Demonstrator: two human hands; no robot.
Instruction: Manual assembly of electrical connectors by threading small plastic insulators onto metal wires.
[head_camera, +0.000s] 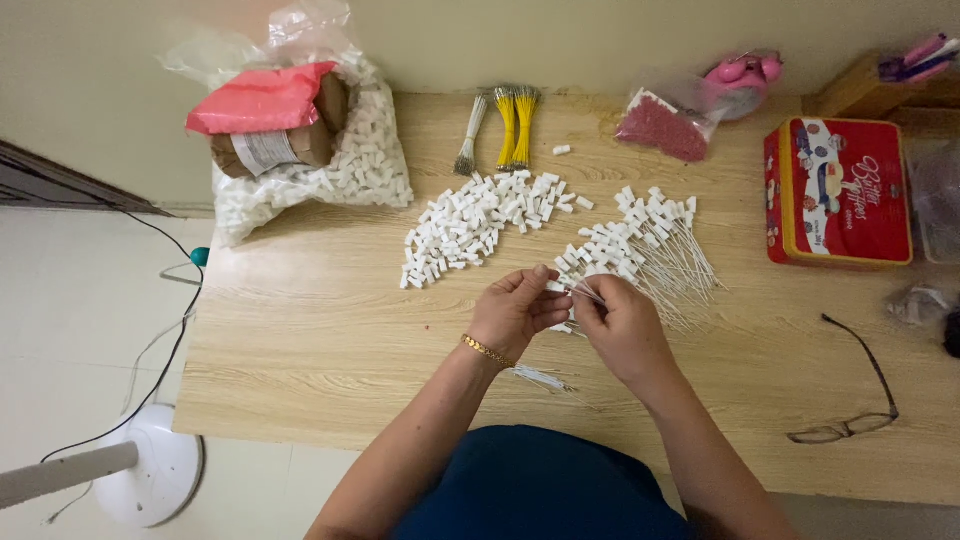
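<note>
My left hand (515, 310), with a gold bracelet at the wrist, pinches a small white plastic connector (556, 286) over the wooden table (320, 330). My right hand (620, 322) holds thin white wires (590, 293) whose ends meet that connector. Just beyond my hands lies a heap of loose white connectors (480, 220). To its right is a pile of connectors with white wires fitted (650, 250). A few wired pieces (540, 377) lie under my left wrist.
A clear bag of white connectors (330, 170) with a pink parcel (265, 100) on it sits at the back left. Yellow and white wire bundles (505, 125), a bag of red bits (662, 128), a red tin (840, 190) and eyeglasses (855, 400) are around.
</note>
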